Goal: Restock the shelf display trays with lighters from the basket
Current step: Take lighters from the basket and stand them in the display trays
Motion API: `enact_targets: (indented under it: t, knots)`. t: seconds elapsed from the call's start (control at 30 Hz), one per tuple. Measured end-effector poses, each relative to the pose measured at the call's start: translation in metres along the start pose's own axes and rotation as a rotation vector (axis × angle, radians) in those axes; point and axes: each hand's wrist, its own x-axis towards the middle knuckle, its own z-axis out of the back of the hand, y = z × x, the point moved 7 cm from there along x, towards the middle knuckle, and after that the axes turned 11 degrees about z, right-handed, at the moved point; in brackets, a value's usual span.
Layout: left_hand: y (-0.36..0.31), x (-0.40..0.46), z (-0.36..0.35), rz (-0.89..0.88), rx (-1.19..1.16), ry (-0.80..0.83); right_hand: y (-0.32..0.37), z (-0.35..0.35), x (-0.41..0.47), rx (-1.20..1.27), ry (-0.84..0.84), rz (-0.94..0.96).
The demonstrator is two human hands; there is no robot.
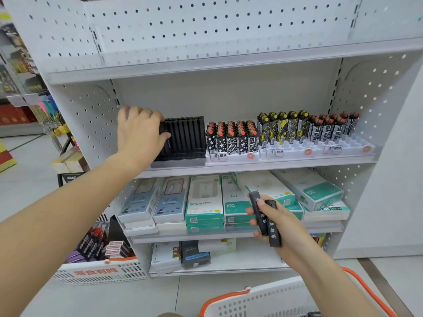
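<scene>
1. Two white perforated plastic baskets with orange handles show on the floor: one (263, 300) at the bottom edge just under the right arm, its contents out of sight, and another (100, 272) by the foot of the shelf unit at the left, holding packets and dark lighters.
2. The right hand (278, 221) is held in front of the lower shelf, its fingers (251, 211) curled round two slim black stick lighters with white lettering (266, 219). Their long axes run close to upright, tops tilted a little left and away toward the shelf.
3. Behind that hand, the lower shelf carries flat teal-and-white and grey boxed chargers and cables (204, 202), no part of the task.
4. Farther back, on the white metal middle shelf (286, 162), the left hand (139, 129) grips the left end of a black slotted display tray (183, 139), fingers over the top and thumb on its front face. I cannot tell whether its slots hold lighters or stand empty.
5. Right of it, three white display trays: the first (231, 156) is packed with upright star-patterned lighters with red tops (231, 138); the next two (320, 148) have back rows filled and bare front sockets.
6. Judged from this, restocking is partway: the two held lighters are not yet placed, and the front sockets remain to fill.
</scene>
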Motion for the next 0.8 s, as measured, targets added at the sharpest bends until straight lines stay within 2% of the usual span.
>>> enact_targets:
  t: [0.37,0.57,0.8]
  knots:
    - [0.002,0.005,0.008,-0.058,-0.023,0.016,0.0,-0.005,0.001,0.158,0.001,-0.039]
    - [0.003,0.018,0.01,0.061,-0.164,0.107,0.0,-0.007,-0.011,0.084,0.018,-0.06]
    - [0.005,0.032,0.002,0.087,-0.127,0.218,0.004,0.0,-0.011,0.174,-0.004,-0.047]
